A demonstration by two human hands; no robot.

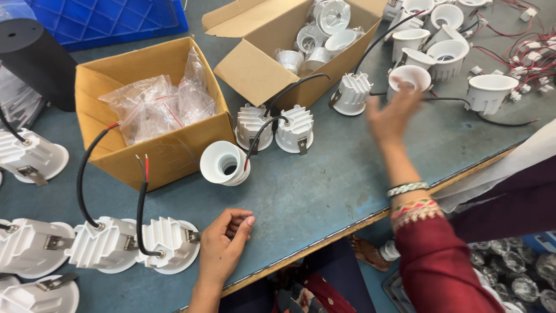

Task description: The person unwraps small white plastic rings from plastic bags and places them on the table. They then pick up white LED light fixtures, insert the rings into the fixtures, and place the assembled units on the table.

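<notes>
Left hand (223, 246) rests on the blue-grey surface (324, 185) near its front edge, palm half turned up, fingers (243, 223) loosely curled and holding nothing. It lies just beside the rightmost white finned downlight housing (171, 243) in a row of such housings along the front-left edge; a black cable with red and black wire ends (142, 191) rises from that housing. Right hand (394, 116) is raised over the surface toward the back-right, fingers spread and blurred, nothing held; its fingertips overlap a round white downlight housing (410, 78) in the view, but I cannot tell whether they touch. Wrist carries a bangle (408, 188) above a dark red sleeve (440, 261). One white housing lying on its side (225, 163), open end toward the camera, sits mid-surface, against the front of an open cardboard box of clear plastic bags (153, 107). Two finned housings (275, 128) stand just behind it. A second open cardboard box (260, 69) behind those holds reflector cups. More white housings cluster at the back-right corner (449, 55), with small connectors on red wires (530, 55) beside them. A blue crate (104, 20) stands at the back-left corner.
</notes>
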